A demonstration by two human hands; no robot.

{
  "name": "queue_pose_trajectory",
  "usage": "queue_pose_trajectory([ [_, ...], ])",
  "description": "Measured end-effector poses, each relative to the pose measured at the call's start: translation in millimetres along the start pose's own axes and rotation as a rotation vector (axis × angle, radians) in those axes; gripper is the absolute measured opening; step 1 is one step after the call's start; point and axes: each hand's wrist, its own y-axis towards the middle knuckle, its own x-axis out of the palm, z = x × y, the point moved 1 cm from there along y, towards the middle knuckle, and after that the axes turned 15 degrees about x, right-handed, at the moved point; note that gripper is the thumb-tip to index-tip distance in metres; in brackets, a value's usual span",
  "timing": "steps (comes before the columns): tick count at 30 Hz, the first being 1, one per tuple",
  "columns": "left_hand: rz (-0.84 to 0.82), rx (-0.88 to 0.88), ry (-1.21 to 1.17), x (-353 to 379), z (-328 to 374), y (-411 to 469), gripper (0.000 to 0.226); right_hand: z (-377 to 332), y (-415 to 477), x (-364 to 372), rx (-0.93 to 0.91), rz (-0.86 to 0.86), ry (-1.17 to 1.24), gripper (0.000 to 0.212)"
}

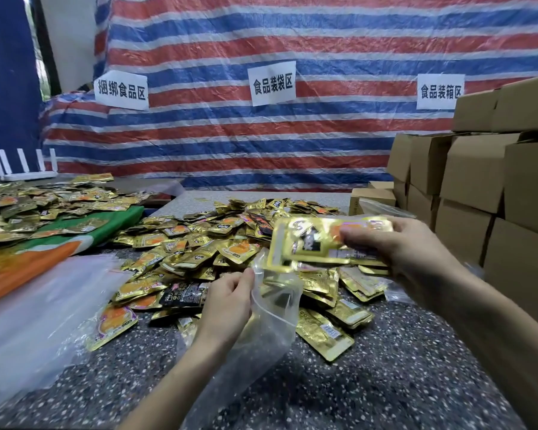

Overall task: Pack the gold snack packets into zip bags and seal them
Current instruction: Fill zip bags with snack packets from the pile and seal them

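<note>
I see a stack of gold snack packets (317,240) just above the open mouth of a clear zip bag (274,315) at centre, the fingers (364,235) of the right hand (398,243) gripping the stack and the left hand (227,302) pinching the bag's left lip. Behind them a loose pile of packets (199,240) covers the speckled desk (385,383); spare clear bags (28,311) lie near left, and cardboard boxes (479,181) stand stacked on the right.

**Tally on the packing table**

Two hands: left hand (227,302), right hand (398,243). One zip bag (271,324) at 6 o'clock. One held stack (308,240) of gold packets, count unclear. Two loose heaps, centre heap (224,243) and far heap (44,203) at 10 o'clock, both uncountable. Three paper signs (273,83) at 12 o'clock. One router (28,175), five antennas. Cardboard boxes (472,181) at 3 o'clock: number unclear.
</note>
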Motion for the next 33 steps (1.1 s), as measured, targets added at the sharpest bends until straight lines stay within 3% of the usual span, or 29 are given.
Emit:
queue_pose_trajectory([
  [3,0.027,0.062,0.012,8,6,-2,0.049,-8,-2,14,0.018,0.031,-0.378,0.028],
  [7,0.066,0.119,-0.005,14,14,-5,0.057,-12,1,23,0.053,0.069,-0.590,0.030],
  [13,0.026,0.048,-0.208,23,28,-7,0.055,-8,11,37,0.086,0.097,-0.547,0.028],
  [17,0.015,0.020,-0.343,30,46,-5,0.059,2,14,46,0.156,-0.029,-0.355,0.014],
  [20,0.023,0.051,-0.337,28,54,0,0.061,1,15,44,0.194,-0.075,-0.359,0.033],
  [23,0.053,0.038,-0.373,24,57,7,0.043,-8,12,43,0.086,-0.076,-0.389,0.050],
  [25,0.074,0.031,-0.377,22,56,10,0.043,-18,7,42,-0.051,-0.033,-0.402,0.059],
  [33,0.115,0.059,-0.373,8,57,12,0.040,-23,-5,40,-0.412,-0.041,-0.616,0.016],
])
